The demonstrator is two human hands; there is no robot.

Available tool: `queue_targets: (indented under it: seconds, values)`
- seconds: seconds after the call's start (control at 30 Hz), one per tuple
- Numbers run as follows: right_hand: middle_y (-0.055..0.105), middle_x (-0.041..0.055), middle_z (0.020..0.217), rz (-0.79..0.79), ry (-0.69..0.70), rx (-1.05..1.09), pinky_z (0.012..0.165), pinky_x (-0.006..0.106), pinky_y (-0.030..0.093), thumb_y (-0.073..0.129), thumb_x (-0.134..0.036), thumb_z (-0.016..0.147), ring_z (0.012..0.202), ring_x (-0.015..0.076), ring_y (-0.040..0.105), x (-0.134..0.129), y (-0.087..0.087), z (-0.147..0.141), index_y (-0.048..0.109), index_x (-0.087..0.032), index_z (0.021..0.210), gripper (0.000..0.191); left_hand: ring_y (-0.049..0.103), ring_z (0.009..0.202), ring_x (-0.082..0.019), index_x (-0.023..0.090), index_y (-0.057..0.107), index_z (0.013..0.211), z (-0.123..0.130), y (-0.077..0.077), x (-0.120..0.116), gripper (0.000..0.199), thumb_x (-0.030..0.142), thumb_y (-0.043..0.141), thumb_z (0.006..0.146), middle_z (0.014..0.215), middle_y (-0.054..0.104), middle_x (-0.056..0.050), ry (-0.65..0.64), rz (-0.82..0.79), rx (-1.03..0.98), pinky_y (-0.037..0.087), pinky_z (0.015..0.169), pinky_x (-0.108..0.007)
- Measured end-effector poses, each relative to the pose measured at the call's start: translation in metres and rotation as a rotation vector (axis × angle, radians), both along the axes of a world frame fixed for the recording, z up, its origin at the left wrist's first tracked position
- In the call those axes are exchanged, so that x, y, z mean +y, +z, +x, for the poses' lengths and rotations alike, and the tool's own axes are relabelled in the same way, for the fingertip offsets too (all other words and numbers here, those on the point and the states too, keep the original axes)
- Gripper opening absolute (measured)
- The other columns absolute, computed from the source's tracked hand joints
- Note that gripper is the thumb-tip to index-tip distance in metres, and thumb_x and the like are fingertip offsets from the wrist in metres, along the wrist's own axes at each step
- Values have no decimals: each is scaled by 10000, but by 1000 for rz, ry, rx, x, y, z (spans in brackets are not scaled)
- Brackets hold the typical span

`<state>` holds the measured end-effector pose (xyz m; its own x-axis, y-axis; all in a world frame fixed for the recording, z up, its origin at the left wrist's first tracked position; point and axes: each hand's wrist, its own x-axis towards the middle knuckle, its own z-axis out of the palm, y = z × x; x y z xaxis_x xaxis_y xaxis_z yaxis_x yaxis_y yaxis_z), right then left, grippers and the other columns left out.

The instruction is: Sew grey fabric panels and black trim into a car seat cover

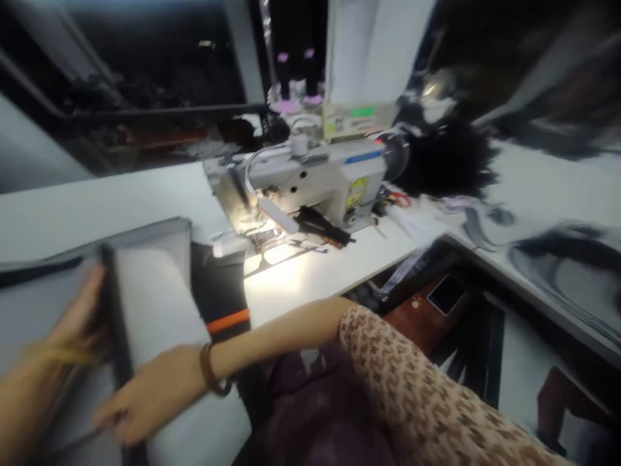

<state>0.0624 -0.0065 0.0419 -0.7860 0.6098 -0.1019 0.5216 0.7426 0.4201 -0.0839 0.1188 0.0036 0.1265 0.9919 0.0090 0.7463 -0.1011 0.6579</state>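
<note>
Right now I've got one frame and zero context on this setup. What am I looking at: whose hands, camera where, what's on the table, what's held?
No robot here: these are a person's bare hands, seen from a camera worn on the head, looking forward and down. The left hand, with a yellowish band at the wrist, is at the pale panel by its dark strip. The right hand, below a patterned sleeve, reaches across to the strip's lower part. Blur hides how firmly either grips.

On the white table stands a sewing machine, its needle area brightly lit. Beside the panel lies black material with an orange stripe.
</note>
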Motion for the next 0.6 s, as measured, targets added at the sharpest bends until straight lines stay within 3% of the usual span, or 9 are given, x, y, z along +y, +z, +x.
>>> queue_targets:
  seconds: [0.07, 0.1, 0.17, 0.2, 0.23, 0.33, 0.4, 0.5, 0.6]
  values:
    - [615, -292, 1052, -376, 199, 276, 591, 78, 401, 255, -308, 944, 804, -18, 544, 11, -12, -4, 562, -401, 1126, 368, 616, 872, -226, 305, 327, 1405, -14, 10, -5, 762, 699, 388, 756, 1016, 685, 116, 145, -195, 0, 543, 764, -374]
    - [647, -228, 1029, -513, 210, 391, 604, 75, 406, 281, -257, 940, 798, -11, 553, 15, -19, -4, 577, -324, 1112, 349, 599, 869, -223, 185, 353, 1388, -17, 14, -6, 794, 611, 498, 735, 1054, 677, 50, 193, -161, 71, 536, 774, -365]
    - [680, -109, 999, -646, 202, 555, 582, 138, 430, 340, -266, 930, 756, 50, 586, 21, -33, 3, 421, -274, 1321, 400, 569, 910, -214, 60, 427, 1305, -19, 20, -2, 664, 456, 513, 779, 1160, 622, -53, 50, -137, 197, 510, 828, -367]
    - [687, -68, 966, -641, 235, 566, 545, 184, 430, 361, -277, 922, 728, 93, 600, 24, -41, 13, 311, -274, 1404, 485, 558, 900, -214, 27, 481, 1231, -18, 20, 1, 577, 401, 496, 793, 1131, 624, -82, 56, -107, 274, 497, 847, -383]
    - [683, -38, 971, -600, 285, 560, 520, 211, 427, 371, -249, 916, 731, 121, 609, 29, -49, 26, 302, -277, 1412, 501, 548, 909, -205, 22, 506, 1188, -18, 18, 4, 515, 366, 492, 804, 1127, 617, -90, 56, -100, 305, 483, 872, -383]
    - [669, 56, 958, -454, 355, 584, 633, 276, 497, 413, -152, 854, 830, 171, 614, 51, -73, 79, 557, -153, 1167, 345, 539, 909, -166, 25, 502, 1162, -16, 10, 9, 450, 335, 497, 836, 1125, 606, -89, 16, -76, 309, 473, 903, -345]
    - [644, 96, 1040, -376, 377, 624, 781, 321, 519, 442, -122, 812, 960, 194, 590, 69, -87, 112, 585, -114, 1081, 304, 544, 964, -156, 36, 396, 1289, -11, 4, 10, 536, 309, 506, 841, 1210, 563, -100, -70, -48, 232, 470, 925, -322]
    - [562, 145, 1224, -272, 434, 581, 987, 398, 456, 467, -152, 816, 1214, 257, 461, 89, -105, 139, 548, -61, 1146, 351, 454, 1213, -225, 109, 192, 1444, 3, 0, 15, 768, 242, 559, 782, 1397, 395, -125, -179, 24, 273, 394, 1044, -367]
    - [466, 190, 1331, -233, 390, 591, 1066, 429, 392, 469, -206, 837, 1298, 280, 371, 98, -115, 137, 477, -17, 1233, 439, 236, 1365, -349, 156, 414, 1359, 26, 5, 23, 678, 209, 599, 709, 1467, 277, -105, -274, 80, 618, 216, 1129, -533]
